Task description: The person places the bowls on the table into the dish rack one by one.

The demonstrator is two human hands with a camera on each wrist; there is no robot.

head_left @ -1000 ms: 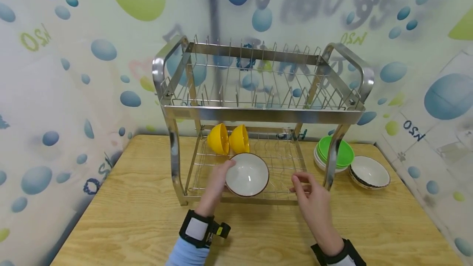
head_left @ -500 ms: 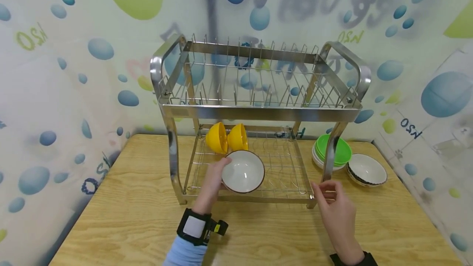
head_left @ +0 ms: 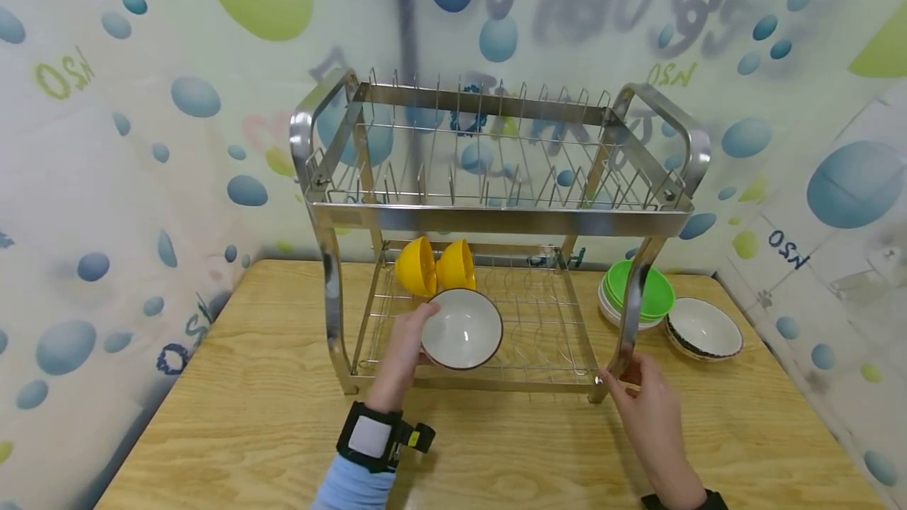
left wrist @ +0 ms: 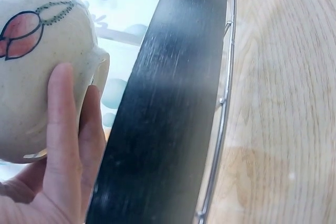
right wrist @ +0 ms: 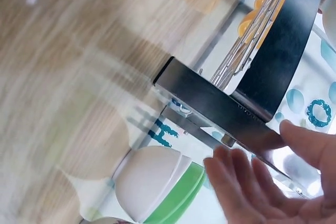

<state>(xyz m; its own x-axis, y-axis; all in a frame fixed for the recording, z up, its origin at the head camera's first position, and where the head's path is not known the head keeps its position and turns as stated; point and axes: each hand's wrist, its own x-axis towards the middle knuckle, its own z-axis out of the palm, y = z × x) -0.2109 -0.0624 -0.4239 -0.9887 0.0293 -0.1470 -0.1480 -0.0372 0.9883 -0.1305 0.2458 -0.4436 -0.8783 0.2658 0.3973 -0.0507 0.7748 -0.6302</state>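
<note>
My left hand (head_left: 404, 345) grips a white bowl (head_left: 463, 329) with a dark rim, the thumb at its rim and the fingers (left wrist: 63, 124) against its outside. A red leaf drawing shows on the bowl's outer wall in the left wrist view. The bowl is held over the lower shelf of a two-tier metal dish rack (head_left: 496, 219). Low on the rack's front right leg (head_left: 631, 321), my right hand (head_left: 648, 408) has its thumb on one side and its fingers on the other. Two yellow bowls (head_left: 416, 267) stand tilted side by side at the shelf's back left.
Right of the rack, a green bowl (head_left: 657, 293) sits stacked on white ones (head_left: 608, 307). A shallow white bowl stack (head_left: 705, 327) with a dark patterned edge lies beside it. The wooden table (head_left: 234, 431) meets patterned walls at the back and right.
My right hand has moved right, from in front of the lower shelf to the rack's front right leg, and taken hold of it. The white bowl has shifted slightly left.
</note>
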